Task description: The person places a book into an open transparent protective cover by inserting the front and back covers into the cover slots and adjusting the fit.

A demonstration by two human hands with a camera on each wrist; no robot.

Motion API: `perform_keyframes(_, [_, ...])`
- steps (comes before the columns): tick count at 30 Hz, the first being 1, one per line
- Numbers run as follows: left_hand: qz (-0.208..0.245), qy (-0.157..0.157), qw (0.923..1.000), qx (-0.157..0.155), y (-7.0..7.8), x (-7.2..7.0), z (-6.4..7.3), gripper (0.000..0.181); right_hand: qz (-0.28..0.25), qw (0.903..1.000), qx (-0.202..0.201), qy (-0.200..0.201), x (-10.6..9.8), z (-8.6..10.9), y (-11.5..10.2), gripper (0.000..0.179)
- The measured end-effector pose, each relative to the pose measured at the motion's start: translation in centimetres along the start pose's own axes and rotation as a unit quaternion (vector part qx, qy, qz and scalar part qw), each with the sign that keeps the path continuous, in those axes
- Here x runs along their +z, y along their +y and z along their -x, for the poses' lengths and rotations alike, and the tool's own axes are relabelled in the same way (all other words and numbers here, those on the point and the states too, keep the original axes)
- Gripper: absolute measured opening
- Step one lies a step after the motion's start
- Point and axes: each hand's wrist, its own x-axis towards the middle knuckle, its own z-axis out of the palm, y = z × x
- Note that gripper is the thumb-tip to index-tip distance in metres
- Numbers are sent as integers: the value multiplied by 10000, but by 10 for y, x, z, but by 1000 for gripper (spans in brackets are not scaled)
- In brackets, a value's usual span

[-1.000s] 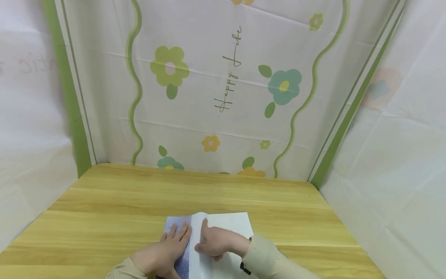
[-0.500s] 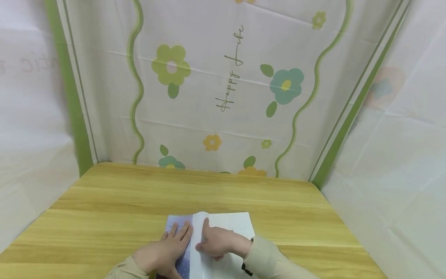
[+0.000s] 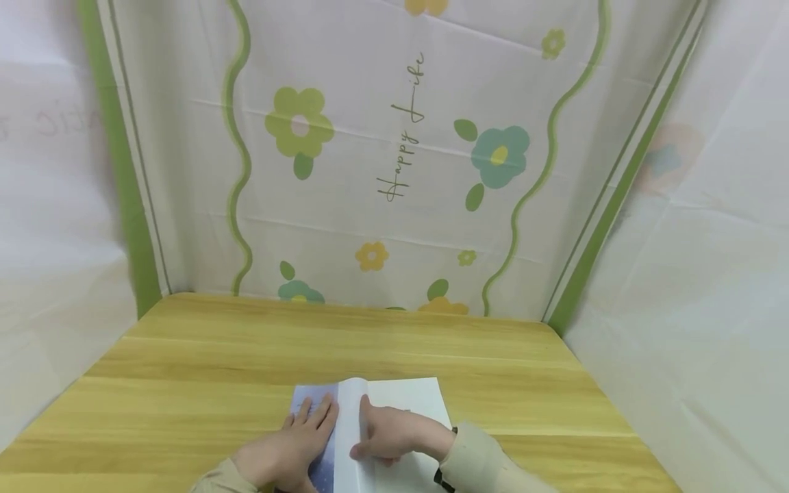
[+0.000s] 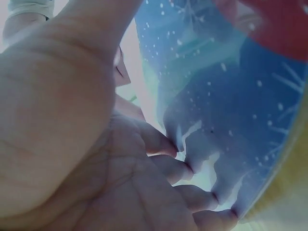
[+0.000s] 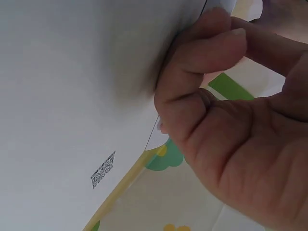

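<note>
Head view. Book (image 3: 403,392) lies open on the wood-grain worktop (image 3: 246,363), about midway between the left and right edges, well short of the far edge; its near end runs out of frame. Blue side (image 3: 323,472) to the left, white page to the right, a rounded white strip (image 3: 351,428) between. Left hand (image 3: 292,445) flat on the blue side, fingers straight and spread, gripping nothing. Right hand (image 3: 391,433) at the strip: index finger and thumb extended, the latter touching the white; whether anything is pinched, cannot tell. Pale sleeves (image 3: 471,459), dark band (image 3: 440,479) at the right wrist. Flowered cloth (image 3: 364,171) rises behind the far edge.

Left wrist view. Fingertips meet the glossy blue surface, flecked white, and show as reflections in it. Red patch (image 4: 269,29) at upper right.

Right wrist view. Several fingers bent against a white surface bearing a small printed code (image 5: 103,171).
</note>
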Motion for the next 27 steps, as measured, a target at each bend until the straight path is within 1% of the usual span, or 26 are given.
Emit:
perform_keyframes(1, [29, 63, 10000, -18, 0, 0, 0, 125, -2, 10000, 20, 0, 0, 2, 0, 87])
perform_keyframes(3, [34, 54, 10000, 4, 1, -1, 2, 125, -62, 10000, 44, 7, 1, 5, 1, 89])
perform_keyframes(10, [252, -34, 9989, 395, -1, -8, 11, 117, -132, 9999, -58, 52, 1, 9, 5, 90])
perform_keyframes(13, [280, -40, 9986, 438, -1, -11, 13, 115, -221, 9997, -26, 60, -1, 9, 7, 90])
perform_keyframes(17, [282, -51, 9990, 357, 0, -12, 13, 116, 380, 9987, -177, 280, -5, 12, 12, 88])
perform_keyframes(20, [273, -78, 9992, 290, -1, -11, 11, 117, 879, 9941, -382, 505, -9, 15, 19, 87])
perform_keyframes(24, [300, -144, 9991, 247, -1, -11, 10, 118, 1023, 9909, -458, 743, -15, 18, 29, 85])
perform_keyframes(27, [324, -183, 9989, 277, -2, -14, 9, 118, 1191, 9866, -441, 1020, -23, 17, 39, 80])
